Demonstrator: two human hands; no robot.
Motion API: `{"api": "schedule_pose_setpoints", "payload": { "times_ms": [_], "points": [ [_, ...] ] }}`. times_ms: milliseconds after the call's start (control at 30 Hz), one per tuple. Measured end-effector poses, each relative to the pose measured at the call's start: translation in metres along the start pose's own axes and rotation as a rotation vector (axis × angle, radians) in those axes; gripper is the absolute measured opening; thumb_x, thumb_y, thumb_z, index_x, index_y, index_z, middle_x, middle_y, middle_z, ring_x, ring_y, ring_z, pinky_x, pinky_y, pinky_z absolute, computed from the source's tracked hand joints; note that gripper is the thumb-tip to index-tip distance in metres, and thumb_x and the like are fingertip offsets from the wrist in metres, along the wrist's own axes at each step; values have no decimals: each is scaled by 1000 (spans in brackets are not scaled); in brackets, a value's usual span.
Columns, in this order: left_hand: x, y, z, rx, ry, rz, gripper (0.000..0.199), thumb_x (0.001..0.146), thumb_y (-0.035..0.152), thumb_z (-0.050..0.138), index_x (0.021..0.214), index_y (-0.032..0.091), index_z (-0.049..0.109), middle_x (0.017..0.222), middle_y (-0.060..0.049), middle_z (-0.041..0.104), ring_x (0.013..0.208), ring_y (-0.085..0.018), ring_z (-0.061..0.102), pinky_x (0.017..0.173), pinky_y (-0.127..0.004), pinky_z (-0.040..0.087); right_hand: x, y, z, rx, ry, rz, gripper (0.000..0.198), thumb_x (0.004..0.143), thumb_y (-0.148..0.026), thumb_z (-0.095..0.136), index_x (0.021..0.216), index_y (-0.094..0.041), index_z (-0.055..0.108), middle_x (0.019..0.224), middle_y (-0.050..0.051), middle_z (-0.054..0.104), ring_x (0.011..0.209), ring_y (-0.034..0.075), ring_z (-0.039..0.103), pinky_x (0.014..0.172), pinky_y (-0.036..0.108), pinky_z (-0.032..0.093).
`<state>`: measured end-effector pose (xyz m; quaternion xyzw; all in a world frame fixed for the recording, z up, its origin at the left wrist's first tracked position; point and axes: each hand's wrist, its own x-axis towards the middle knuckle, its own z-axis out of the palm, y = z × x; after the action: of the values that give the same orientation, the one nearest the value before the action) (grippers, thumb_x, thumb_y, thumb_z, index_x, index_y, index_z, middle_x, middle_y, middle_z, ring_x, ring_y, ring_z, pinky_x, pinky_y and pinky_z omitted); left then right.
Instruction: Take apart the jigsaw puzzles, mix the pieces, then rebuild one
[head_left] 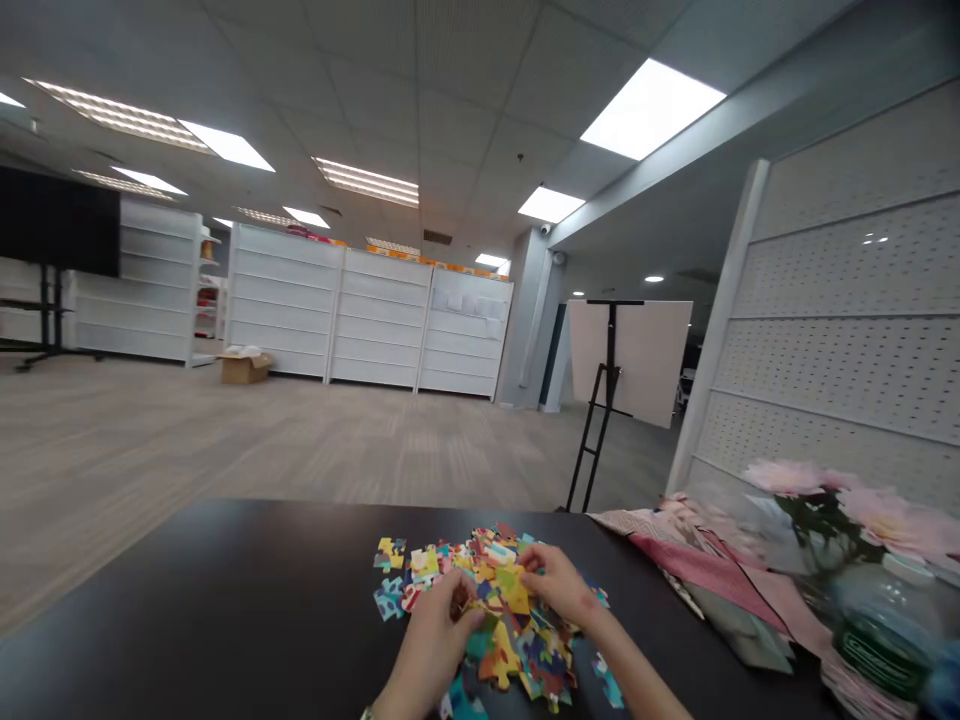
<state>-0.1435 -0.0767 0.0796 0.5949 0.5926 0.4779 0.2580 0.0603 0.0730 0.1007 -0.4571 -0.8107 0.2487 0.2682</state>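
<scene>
While a black screen [60, 222] stands far left, a cardboard box [245, 369] sits on the floor by white shelving [379, 318]. Dark table [225, 610] in front. On it, left to right: a yellow piece [389, 554] and a blue-and-white piece [389, 598] at the pile's left edge; left hand [439, 628] over the pile's near-left side, thumb and fingers curled together, can't tell if a piece is in them. Puzzle pile [501, 655], mixed colors, between and under both hands. Right hand [556, 582], fingertips bent at a yellow-green piece [514, 590]; contact looks likely, can't confirm a grip. Easel [592, 440] with board behind. Right end: pink wrapping [705, 565], pale flowers [877, 515], green-label bottle [881, 650].
</scene>
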Motion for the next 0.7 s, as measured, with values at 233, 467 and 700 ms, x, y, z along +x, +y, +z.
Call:
{"api": "schedule_pose_setpoints", "payload": {
  "times_ms": [233, 467, 700],
  "points": [
    [-29, -51, -97, -205, 213, -185, 58, 70, 47, 56, 120, 19, 51, 83, 3, 48, 67, -17, 60, 63, -30, 53, 32, -74, 38, 311, -71, -134, 36, 78, -42, 48, 101, -19, 64, 84, 4, 68, 79, 22, 65, 71, 33, 50],
    [-86, -70, -187, 163, 424, -257, 30, 77, 40, 57, 98, 20, 65, 80, -1, 58, 86, -25, 61, 85, -40, 49, -18, -167, 159, 378, -379, -393, 25, 80, -25, 56, 101, -20, 68, 90, 4, 67, 85, 21, 65, 77, 33, 51],
    [-116, -90, -217, 506, 228, -127, 42, 83, 18, 53, 122, 27, 65, 131, -7, 64, 125, -26, 55, 110, -45, 39, -41, -168, 158, 7, -433, -542, 36, 81, -7, 44, 108, -22, 64, 111, 9, 62, 103, 22, 62, 93, 35, 49]
  ]
}}
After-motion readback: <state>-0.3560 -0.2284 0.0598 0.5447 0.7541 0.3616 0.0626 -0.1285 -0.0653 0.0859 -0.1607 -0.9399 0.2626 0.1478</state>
